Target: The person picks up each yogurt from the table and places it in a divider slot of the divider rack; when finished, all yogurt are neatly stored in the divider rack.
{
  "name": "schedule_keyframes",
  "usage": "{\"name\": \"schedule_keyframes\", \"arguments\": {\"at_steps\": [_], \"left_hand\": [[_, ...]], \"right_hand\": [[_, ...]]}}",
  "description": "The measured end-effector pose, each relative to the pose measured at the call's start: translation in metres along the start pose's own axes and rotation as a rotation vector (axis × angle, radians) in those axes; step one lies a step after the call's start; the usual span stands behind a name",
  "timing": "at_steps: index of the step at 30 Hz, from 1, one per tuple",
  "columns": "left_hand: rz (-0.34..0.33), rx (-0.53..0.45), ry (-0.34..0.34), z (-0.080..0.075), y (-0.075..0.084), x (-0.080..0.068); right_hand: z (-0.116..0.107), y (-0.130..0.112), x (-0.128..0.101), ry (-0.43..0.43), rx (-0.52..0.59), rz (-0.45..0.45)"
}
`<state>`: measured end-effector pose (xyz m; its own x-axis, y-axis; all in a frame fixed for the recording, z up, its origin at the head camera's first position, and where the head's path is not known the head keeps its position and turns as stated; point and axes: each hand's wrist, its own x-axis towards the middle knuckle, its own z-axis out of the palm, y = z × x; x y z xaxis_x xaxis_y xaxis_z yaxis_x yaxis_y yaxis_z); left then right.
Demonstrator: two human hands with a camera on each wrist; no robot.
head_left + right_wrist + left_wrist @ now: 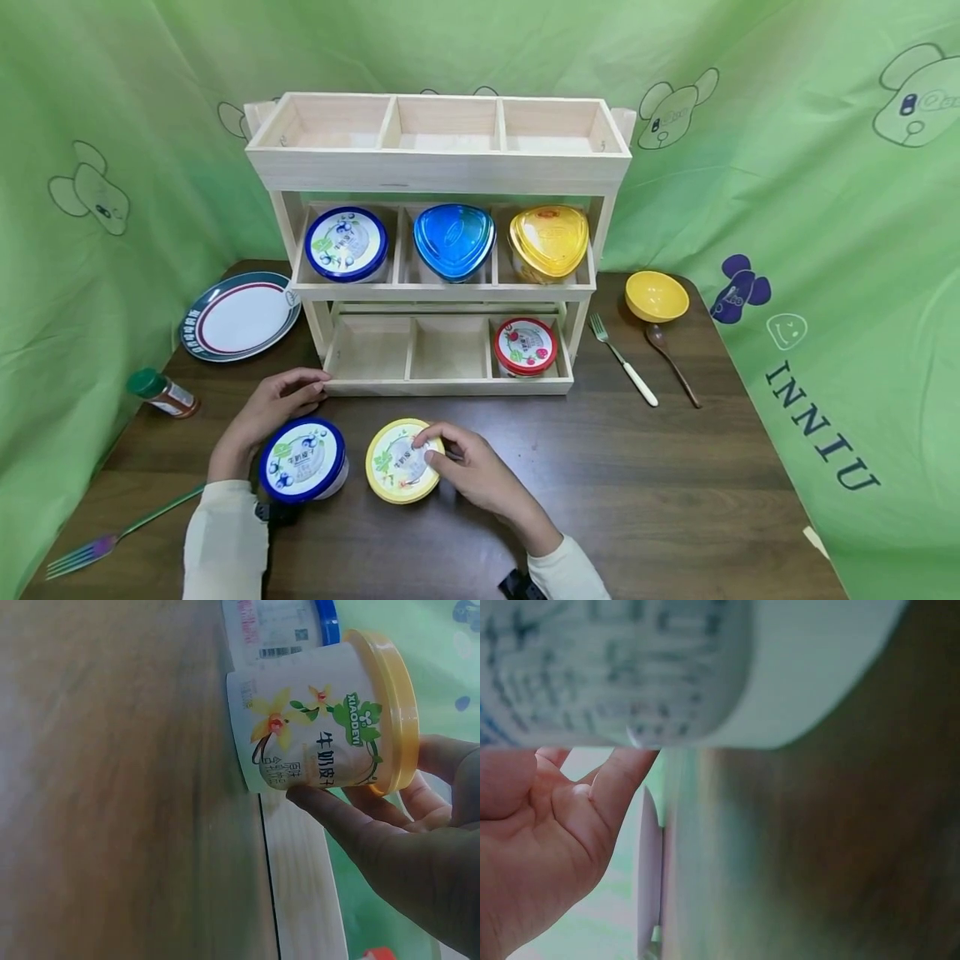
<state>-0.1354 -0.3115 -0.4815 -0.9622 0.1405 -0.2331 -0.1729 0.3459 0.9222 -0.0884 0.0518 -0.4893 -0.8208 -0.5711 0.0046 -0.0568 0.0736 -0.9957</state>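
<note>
Right now, your wooden rack [438, 173] has a blue-lidded tub [346, 244], a blue-topped pot [453, 242] and a yellow-topped pot [549, 242] on its middle shelf [442, 292], one in each box. Under them, a red-lidded tub [526, 347] sits in the right box of the bottom shelf [450, 387]. Your right hand [480, 475] grips the yellow-lidded tub [397, 462] in front of the rack, just right of another blue tub [303, 460] on the tabletop [637, 483]. Your left hand [273, 408] is loose, its fingers at the bottom shelf's left front corner.
</note>
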Motion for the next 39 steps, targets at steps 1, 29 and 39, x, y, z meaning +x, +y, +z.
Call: {"name": "schedule_keyframes", "arguments": {"at_steps": [1, 29, 39], "left_hand": [[-0.001, -0.003, -0.001, 0.000, 0.000, 0.000], [-0.025, 0.009, -0.015, -0.002, 0.003, 0.000], [-0.012, -0.022, -0.008, -0.002, 0.001, -0.001]], "right_hand": [[-0.002, 0.001, -0.002, 0.003, 0.008, 0.001], [-0.092, -0.007, -0.059, 0.334, 0.061, -0.074], [-0.104, -0.023, -0.053, 0.517, 0.175, -0.071]]}}
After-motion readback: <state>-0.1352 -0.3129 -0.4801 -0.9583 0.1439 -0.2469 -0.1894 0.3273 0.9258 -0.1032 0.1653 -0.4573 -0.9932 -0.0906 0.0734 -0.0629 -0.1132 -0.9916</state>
